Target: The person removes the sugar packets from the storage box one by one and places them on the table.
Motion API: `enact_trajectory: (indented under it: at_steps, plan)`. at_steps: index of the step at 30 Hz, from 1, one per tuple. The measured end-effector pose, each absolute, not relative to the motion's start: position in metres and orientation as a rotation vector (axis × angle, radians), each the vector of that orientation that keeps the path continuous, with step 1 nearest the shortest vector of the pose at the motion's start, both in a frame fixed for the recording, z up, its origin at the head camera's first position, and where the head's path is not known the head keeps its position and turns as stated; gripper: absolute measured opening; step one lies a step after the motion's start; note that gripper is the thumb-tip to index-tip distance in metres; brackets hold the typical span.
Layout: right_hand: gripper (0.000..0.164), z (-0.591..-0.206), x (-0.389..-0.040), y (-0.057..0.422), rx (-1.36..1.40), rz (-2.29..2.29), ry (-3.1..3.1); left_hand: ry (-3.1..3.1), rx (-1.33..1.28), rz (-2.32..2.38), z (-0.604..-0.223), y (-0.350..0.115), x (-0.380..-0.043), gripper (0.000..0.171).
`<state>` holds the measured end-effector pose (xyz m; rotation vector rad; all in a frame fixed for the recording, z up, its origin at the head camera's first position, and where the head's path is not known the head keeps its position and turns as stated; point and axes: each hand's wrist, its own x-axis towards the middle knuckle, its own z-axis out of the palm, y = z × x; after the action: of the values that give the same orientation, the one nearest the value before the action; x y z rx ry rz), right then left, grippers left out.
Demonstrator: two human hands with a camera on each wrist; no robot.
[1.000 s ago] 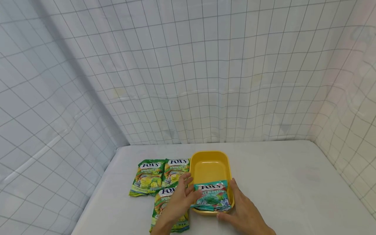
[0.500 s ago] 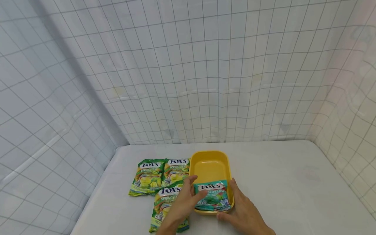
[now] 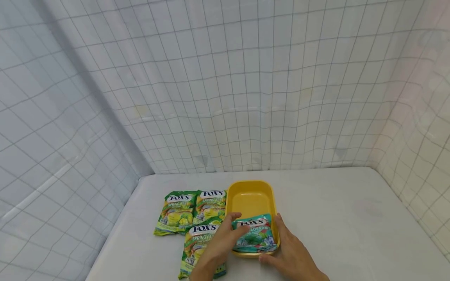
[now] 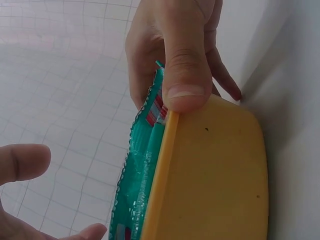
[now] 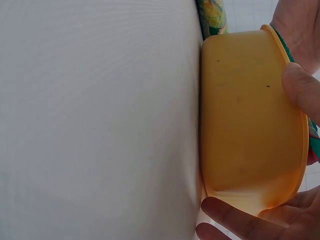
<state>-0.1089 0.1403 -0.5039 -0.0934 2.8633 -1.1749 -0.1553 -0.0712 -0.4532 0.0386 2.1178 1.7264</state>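
A teal Fox's candy packet lies in the near half of a yellow plastic tub, its edge showing over the rim in the left wrist view. My right hand grips the tub's near right corner. Its thumb presses at the near rim while the fingers lie along the right side. Over the tub's left rim is my left hand, fingers spread and loosely bent, thumb above the packet's left part. Whether it touches the packet is unclear. Beneath the left hand is a green Fox's Spring Tea packet, partly covered.
Two more green Spring Tea packets lie side by side left of the tub. Everything stands on a white-covered table. White grid-patterned sheets enclose the back and both sides.
My left hand has moved slightly right and inward over the tub's left rim and packet. The right hand stays at the tub's corner. The tub and green packets have hardly moved.
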Motion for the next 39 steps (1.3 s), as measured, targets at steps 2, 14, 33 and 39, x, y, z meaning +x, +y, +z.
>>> enact_trajectory:
  at_steps: [2, 14, 33, 39]
  plan:
    - [0.132, -0.504, -0.109, 0.141, -0.096, -1.179, 2.868, 2.111, 0.041, 1.721, -0.453, -0.071, -0.158, 0.069]
    - [0.133, -0.5, -0.108, 0.14, -0.111, -1.207, 2.84, 2.084, 0.076, 1.748, -0.459, -0.068, -0.165, 0.054]
    - [0.13, -0.503, -0.107, 0.141, -0.11, -1.212, 2.834, 2.072, 0.083, 1.774, -0.462, -0.066, -0.165, 0.054]
    - [0.13, -0.503, -0.107, 0.14, -0.101, -1.218, 2.835, 2.126, 0.011, 1.802, -0.465, -0.066, -0.165, 0.054]
